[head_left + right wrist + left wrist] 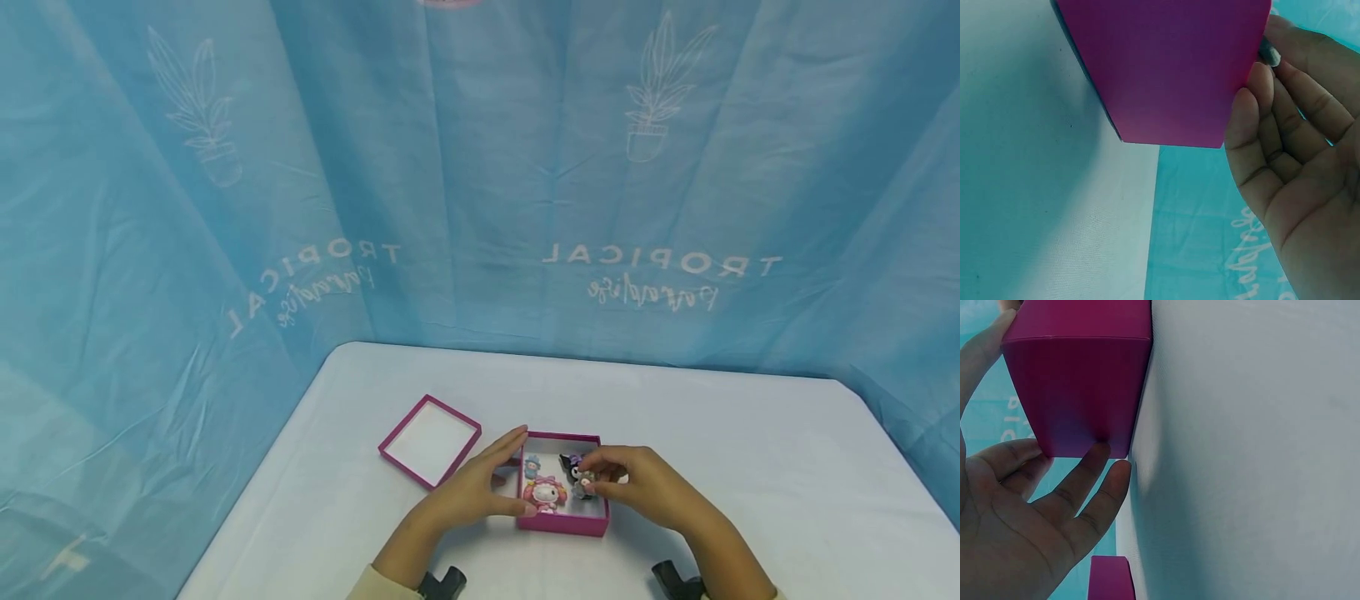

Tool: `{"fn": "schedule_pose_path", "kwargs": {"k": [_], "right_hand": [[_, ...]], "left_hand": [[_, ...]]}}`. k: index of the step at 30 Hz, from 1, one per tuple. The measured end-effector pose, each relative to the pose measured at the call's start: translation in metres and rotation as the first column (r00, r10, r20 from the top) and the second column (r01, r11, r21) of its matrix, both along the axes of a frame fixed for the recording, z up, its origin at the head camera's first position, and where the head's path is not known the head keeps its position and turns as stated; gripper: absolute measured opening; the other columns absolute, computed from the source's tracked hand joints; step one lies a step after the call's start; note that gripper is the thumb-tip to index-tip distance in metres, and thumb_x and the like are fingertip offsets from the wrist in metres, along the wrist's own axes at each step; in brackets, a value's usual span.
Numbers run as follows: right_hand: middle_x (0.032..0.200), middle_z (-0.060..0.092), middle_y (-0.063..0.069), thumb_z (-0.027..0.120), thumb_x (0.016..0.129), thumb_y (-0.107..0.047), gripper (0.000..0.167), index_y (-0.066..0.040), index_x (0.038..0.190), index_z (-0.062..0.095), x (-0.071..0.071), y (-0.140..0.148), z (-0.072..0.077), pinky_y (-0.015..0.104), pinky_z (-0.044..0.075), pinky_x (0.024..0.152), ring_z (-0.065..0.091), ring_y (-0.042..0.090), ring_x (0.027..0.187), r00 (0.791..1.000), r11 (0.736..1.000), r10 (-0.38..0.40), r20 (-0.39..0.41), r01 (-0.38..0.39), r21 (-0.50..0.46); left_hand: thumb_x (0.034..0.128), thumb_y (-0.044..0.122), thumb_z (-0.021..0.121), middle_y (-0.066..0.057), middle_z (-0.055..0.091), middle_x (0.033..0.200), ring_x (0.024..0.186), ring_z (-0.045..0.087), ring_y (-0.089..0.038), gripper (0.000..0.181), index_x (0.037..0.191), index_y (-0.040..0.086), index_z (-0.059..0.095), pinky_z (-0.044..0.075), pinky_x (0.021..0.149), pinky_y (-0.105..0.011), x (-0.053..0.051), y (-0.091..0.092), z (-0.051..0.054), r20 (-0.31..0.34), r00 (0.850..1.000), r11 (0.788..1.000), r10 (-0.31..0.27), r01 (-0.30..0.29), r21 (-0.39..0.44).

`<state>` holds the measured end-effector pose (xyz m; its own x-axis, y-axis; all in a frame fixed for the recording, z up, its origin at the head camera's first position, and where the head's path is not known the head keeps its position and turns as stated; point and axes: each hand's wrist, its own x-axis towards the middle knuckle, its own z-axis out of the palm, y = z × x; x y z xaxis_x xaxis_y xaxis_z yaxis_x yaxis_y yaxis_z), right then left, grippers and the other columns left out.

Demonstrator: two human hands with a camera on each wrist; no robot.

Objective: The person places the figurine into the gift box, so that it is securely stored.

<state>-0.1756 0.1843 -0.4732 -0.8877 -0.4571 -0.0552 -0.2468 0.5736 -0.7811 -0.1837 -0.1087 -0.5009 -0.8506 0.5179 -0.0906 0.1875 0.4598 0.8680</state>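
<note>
A magenta box (pixel 564 524) with a white inside stands on the table, its top uncovered. My left hand (pixel 477 490) holds its left side, thumb at the near corner and fingers toward the far one. Inside lie a large pink figurine (pixel 545 493), a small blue figurine (pixel 532 467) and a black-and-purple figurine (pixel 574 468). Over the box's right part, my right hand (pixel 647 485) pinches a small greyish figurine (pixel 585 484) between thumb and fingers. In the right wrist view, only a bit of that figurine (pixel 1270 53) shows past the box wall.
Left of the box lies a magenta-rimmed lid (pixel 401 472), its white inside facing up. A white cloth covers the table (pixel 712 417). Blue curtains (pixel 480 183) with plant prints hang behind and to the left.
</note>
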Motion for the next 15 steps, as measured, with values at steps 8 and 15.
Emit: {"fn": "schedule_pose_path", "kwargs": {"k": [8,15], "right_hand": [[0.093,0.061,-0.01,0.077,0.089,-0.032,0.018,-0.025,0.107,0.077,-0.0012,-0.0008,-0.0024,0.02,0.05,0.067,0.053,0.006,0.081,0.994,0.994,0.052,-0.095,-0.042,0.103],[0.093,0.057,-0.004,0.081,0.086,-0.031,0.018,-0.027,0.103,0.079,-0.0071,-0.0031,0.0004,0.021,0.047,0.066,0.053,0.012,0.084,0.987,0.98,0.105,-0.123,-0.082,0.179]], "left_hand": [[0.076,0.042,0.087,0.012,0.018,0.17,0.153,0.032,-0.023,0.104,0.159,0.042,0.024,0.047,0.114,-0.046,-0.0001,-0.0001,-0.0027,0.0,1.0,1.0,-0.002,0.002,-0.005],[0.0775,0.039,0.087,0.013,0.017,0.17,0.15,0.037,-0.023,0.105,0.16,0.04,0.023,0.046,0.115,-0.046,-0.0014,-0.0003,-0.0025,0.004,1.0,1.0,-0.007,0.007,0.015]]}}
